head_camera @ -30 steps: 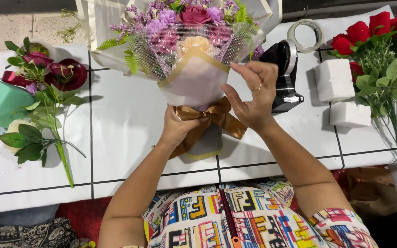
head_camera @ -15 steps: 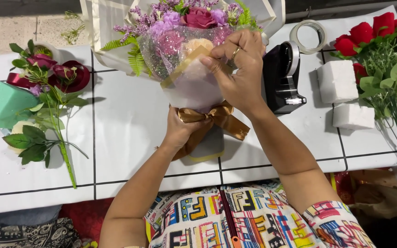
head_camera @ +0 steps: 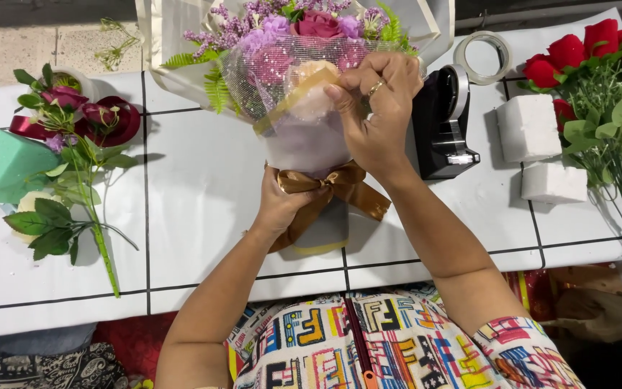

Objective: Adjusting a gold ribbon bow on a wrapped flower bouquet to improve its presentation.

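A white tiled worktop (head_camera: 203, 216) fills the view from above. At its left edge lies a green foam block (head_camera: 5, 167). Just beside it, to the right, lies a loose cluster of dark red flowers with leafy green stems (head_camera: 73, 166), with a dark red ribbon (head_camera: 120, 122) curled among them near the far left corner.

In the middle of the worktop, towards the far edge, stands a wrapped bouquet (head_camera: 296, 86). It holds pink and purple blooms, fern sprigs and a peach rose, covered by sheer netting and pale lilac paper. A gold-brown ribbon bow (head_camera: 340, 187) is tied round its neck. The left hand (head_camera: 286, 205) grips the bouquet from below, fingers closed round the neck just under the bow. The right hand (head_camera: 376, 112) is raised in front of the blooms, thumb and fingertips pressed together, pinching the upper edge of the wrapping; a ring shows on one finger.

Just right of the bouquet sits a black tape dispenser (head_camera: 444, 126), with a roll of clear tape (head_camera: 481, 57) behind it near the far edge. Further right, two white foam blocks (head_camera: 534, 130) stand one in front of the other. At the right edge lies a bunch of red roses with long green stems (head_camera: 606, 94).

At the near edge, the person's brightly patterned clothing (head_camera: 397, 346) shows below both forearms.
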